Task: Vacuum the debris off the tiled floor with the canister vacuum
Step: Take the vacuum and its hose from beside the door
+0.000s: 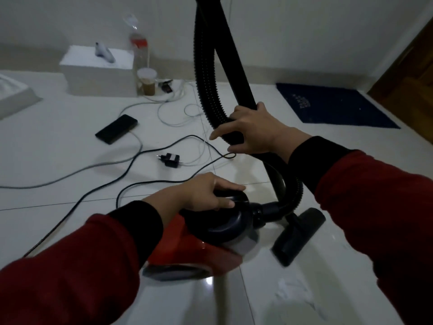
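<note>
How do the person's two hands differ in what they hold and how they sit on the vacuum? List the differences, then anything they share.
The left hand grips the canister vacuum by its black handle, low near the floor; the right hand holds the black wand higher up. The left hand's fingers curl round the handle; the right hand's index finger points out loosely. Both wear red sleeves with black cuffs.

Red vacuum [187, 249] with a black top; black ribbed hose [203, 90]; black floor head [300, 235]; glossy white tiled floor [304, 289]; navy mat [335, 106]; red sleeves [375, 195] with black cuffs; black phone [116, 129]; white box [98, 76].
</note>
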